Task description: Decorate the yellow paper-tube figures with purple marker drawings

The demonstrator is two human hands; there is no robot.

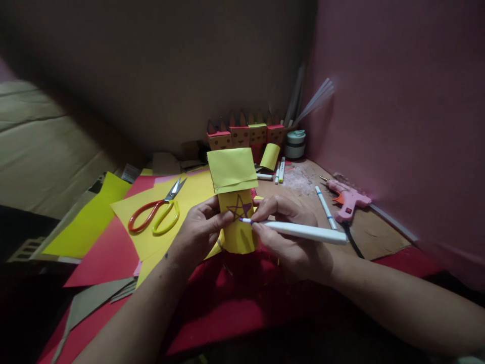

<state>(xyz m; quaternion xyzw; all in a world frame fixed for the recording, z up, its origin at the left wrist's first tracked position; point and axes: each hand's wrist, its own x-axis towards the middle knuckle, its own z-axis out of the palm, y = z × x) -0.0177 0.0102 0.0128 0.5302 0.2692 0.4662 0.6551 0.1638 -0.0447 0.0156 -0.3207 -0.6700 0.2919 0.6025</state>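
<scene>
My left hand (200, 227) grips a yellow paper tube (238, 240) by its left side, thumb on the front and fingers behind. A square yellow paper flap (233, 169) tops the tube. On the tube's front is a purple star outline (238, 207), with part of its right side filled in. My right hand (290, 232) is closed around a white marker (303, 231), its purple tip at the lower part of the star. Right fingertips are close to the tube's right edge; whether they touch it is hard to tell.
Scissors (159, 207) with red and yellow handles lie on yellow sheets (129, 202) at left. A pink glue gun (350, 198) and a capped marker (326, 207) are at right. Behind stand several cardboard animal-face boxes (240, 136), a yellow paper roll (270, 156) and a lidded jar (295, 145).
</scene>
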